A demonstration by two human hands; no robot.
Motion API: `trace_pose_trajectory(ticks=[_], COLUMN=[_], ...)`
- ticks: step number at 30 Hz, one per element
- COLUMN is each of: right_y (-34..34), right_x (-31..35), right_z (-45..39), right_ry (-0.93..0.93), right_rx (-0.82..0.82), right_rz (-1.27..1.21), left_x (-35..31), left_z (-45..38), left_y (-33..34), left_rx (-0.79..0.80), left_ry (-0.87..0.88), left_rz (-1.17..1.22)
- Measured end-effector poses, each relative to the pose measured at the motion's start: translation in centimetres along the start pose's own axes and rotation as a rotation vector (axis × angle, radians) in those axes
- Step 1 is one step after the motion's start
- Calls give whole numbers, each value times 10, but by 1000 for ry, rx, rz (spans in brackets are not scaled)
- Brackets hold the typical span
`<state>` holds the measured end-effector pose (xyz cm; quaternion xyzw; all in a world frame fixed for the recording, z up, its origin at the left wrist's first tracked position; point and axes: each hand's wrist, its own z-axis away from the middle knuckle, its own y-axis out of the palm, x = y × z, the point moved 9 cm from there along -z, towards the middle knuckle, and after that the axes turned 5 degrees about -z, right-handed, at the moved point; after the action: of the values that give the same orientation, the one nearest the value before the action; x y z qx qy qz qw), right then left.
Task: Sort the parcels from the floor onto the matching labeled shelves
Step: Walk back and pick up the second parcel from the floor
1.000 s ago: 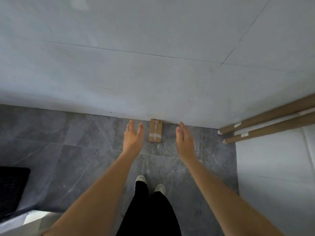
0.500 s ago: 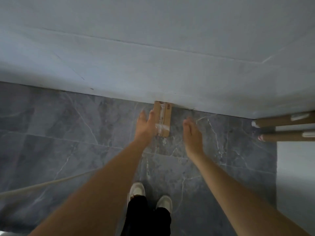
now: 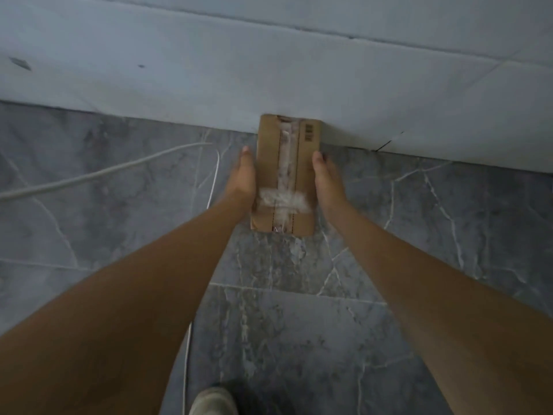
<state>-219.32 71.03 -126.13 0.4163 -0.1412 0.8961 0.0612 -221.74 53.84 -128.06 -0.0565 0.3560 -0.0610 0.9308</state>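
**Q:** What lies nearest the camera?

**A:** The toe of one shoe (image 3: 212, 400) at the bottom edge, on the grey marbled floor (image 3: 299, 339). A thin white cable (image 3: 98, 174) runs across the floor on the left side. Both bare forearms extend forward from the lower corners.

**Q:** State the condition of each hand.

**A:** The left hand (image 3: 241, 180) lies flat against the left long side of the parcel (image 3: 285, 175). The right hand (image 3: 327, 181) lies flat against the right long side. The fingers of both appear straight. Whether any fingertip curls beneath the parcel cannot be told; the fingers are partly hidden. The parcel sits pressed between the two palms.

**Q:** Where is the parcel?

**A:** Low at the floor. Its far end is at the base of the pale wall (image 3: 269, 70). It is a narrow brown carton with clear tape along and across its top and a printed barcode near the far right corner. Whether it has left the floor cannot be told.

**Q:** Task progress?

**A:** Judged early for this item. The pick-up is in hand. No shelf or shelf label is in view, so the label reading, carry and placement all remain. No other parcels are visible.
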Motion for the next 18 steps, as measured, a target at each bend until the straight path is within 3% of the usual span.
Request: trace_pose_trajectory(ticks=[5,9,18], right_y=[12,2,-42], right_x=[-7,9,146], right_z=[-2,32,187], right_ry=[32,32,6], right_rx=[38,-14,-56], right_rz=[-125,-158,-86], left_x=[1,-13,-125], left_z=[-2,39,209], left_y=[18,13,-26], left_rx=[78,38,2], left_ry=[-10,-8,-33], left_rz=[26,19,-35])
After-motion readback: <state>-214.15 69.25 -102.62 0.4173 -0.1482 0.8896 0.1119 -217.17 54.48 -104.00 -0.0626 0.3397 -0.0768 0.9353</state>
